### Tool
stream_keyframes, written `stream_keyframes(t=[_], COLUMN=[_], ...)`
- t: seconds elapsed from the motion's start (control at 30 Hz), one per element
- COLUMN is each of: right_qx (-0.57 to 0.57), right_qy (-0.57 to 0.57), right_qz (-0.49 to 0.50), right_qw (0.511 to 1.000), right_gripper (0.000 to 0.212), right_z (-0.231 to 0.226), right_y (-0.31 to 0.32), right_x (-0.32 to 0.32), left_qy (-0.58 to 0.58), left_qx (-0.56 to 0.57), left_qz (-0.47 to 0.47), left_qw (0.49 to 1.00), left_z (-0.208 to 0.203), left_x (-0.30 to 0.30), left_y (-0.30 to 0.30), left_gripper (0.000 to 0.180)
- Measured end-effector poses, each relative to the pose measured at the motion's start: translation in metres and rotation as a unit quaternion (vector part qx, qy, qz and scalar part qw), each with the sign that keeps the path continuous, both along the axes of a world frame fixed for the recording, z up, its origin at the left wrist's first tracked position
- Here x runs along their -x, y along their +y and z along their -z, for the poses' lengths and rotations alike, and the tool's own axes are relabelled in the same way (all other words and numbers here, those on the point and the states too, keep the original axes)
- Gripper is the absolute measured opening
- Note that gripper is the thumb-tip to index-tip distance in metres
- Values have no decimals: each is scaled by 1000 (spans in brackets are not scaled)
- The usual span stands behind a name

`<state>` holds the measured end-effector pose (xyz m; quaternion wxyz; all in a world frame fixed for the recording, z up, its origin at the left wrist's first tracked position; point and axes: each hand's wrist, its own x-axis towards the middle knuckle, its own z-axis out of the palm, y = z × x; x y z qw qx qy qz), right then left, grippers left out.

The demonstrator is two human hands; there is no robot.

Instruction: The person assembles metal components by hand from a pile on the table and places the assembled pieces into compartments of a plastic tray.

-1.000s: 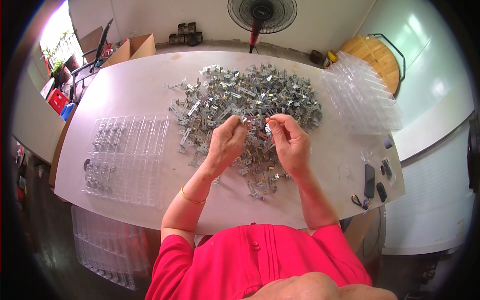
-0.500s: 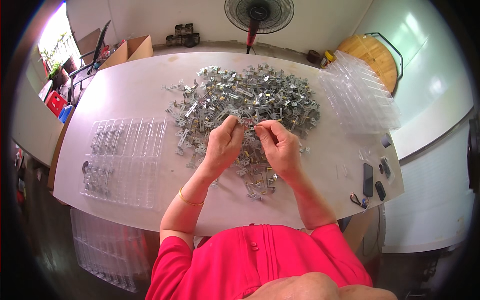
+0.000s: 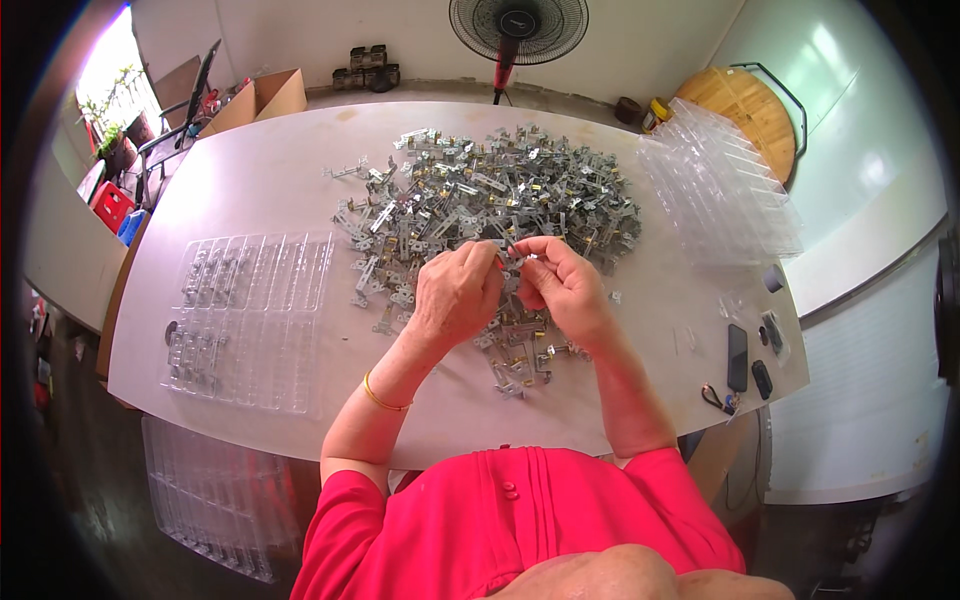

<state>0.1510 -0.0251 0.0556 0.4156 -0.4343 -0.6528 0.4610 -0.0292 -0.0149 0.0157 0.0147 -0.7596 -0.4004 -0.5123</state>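
Observation:
A wide heap of small grey metal brackets (image 3: 520, 185), some with brass-coloured parts, covers the middle of the table (image 3: 250, 180). Over the heap's near side my two hands meet, fingertips almost touching. My left hand (image 3: 458, 292) is closed in a pinch, its fingers bent toward the right hand. My right hand (image 3: 565, 288) pinches a small metal bracket (image 3: 514, 250), mostly covered by the fingers. Whether the left fingertips also grip it is hard to make out. To the left lies a clear plastic tray (image 3: 285, 275) with rows of metal brackets in its left part.
Stacked clear trays (image 3: 715, 190) lie at the far right. Near the right edge are a phone (image 3: 737, 358), a key ring (image 3: 717, 400) and small black items. More clear trays (image 3: 215, 490) sit below the table's left front. A fan (image 3: 517, 30) stands behind.
The left hand has turned more knuckles-up and shifted slightly right. The right hand has rolled a little, and the bracket at the fingertips is now more hidden.

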Motion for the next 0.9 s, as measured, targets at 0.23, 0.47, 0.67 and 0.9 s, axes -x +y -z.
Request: stream_keyframes(t=[0.23,0.47,0.67,0.9], right_qx=[160,6,-54,62], right_qy=[95,60,54,89], right_qz=[-64,-30,27,-8], right_qw=[980,998,997,994], right_gripper=[20,13,11,11], right_z=[-8,13,14,16], right_y=[8,18,15,9], right_x=[-8,-4,-5,-3], left_qy=[58,104,104,114], left_qx=[-49,-46,-49,-52], left_qz=[-11,-9,-56,-75], left_qw=[997,994,992,989], left_z=[3,7,10,11], left_x=[-2,-11,-10,-10], left_y=[0,-1,3,3], left_gripper=[9,9,12,13])
